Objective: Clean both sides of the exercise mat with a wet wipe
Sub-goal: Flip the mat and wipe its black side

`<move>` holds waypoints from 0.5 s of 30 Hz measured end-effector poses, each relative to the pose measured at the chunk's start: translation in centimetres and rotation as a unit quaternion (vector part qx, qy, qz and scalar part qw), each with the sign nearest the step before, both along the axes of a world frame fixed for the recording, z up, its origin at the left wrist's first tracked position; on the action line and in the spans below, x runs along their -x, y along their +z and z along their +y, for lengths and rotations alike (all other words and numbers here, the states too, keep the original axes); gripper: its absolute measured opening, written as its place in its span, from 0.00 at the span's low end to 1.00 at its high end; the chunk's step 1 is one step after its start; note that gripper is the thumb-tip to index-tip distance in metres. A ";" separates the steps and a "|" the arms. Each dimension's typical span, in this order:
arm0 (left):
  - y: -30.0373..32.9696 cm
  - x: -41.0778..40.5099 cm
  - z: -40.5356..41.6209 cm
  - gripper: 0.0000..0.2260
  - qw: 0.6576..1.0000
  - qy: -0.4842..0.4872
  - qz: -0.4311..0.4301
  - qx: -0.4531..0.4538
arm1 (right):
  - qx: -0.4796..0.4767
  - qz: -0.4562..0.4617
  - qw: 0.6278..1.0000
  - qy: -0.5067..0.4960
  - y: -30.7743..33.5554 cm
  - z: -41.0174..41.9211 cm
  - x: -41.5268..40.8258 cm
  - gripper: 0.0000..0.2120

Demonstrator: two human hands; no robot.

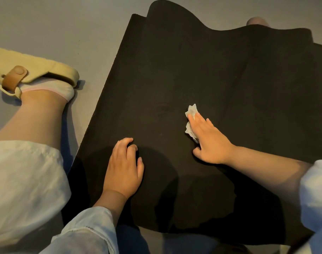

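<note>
A black exercise mat (184,74) lies on the grey floor, its far end folded over and wavy. My right hand (208,140) presses flat on a crumpled white wet wipe (191,111) at the mat's middle, fingers straight; most of the wipe is under the palm and fingers. My left hand (124,167) rests on the mat's near part with its fingertips bent down onto the surface, holding nothing.
My left leg and a beige sandal with a tan strap (28,70) lie on the grey floor (64,24) left of the mat. A pale rounded thing (257,21) peeks over the mat's far edge. Light sleeves frame both forearms.
</note>
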State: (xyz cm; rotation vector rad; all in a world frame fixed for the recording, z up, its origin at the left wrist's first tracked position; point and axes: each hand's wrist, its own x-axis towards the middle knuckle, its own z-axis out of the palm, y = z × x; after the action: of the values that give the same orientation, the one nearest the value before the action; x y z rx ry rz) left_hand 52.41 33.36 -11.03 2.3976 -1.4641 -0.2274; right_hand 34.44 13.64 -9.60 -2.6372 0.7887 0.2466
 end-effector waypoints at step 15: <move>-0.2 0.0 0.0 0.11 1.000 -0.005 -0.001 0.021 | -0.157 -0.089 0.951 -0.249 -0.3 -7.7 -5.2 0.41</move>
State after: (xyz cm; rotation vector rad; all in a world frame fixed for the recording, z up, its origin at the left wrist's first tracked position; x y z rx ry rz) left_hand 52.40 33.41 -11.26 2.3601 -1.4672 -0.1945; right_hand 39.65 5.89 -9.92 -2.0499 1.2043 -0.0067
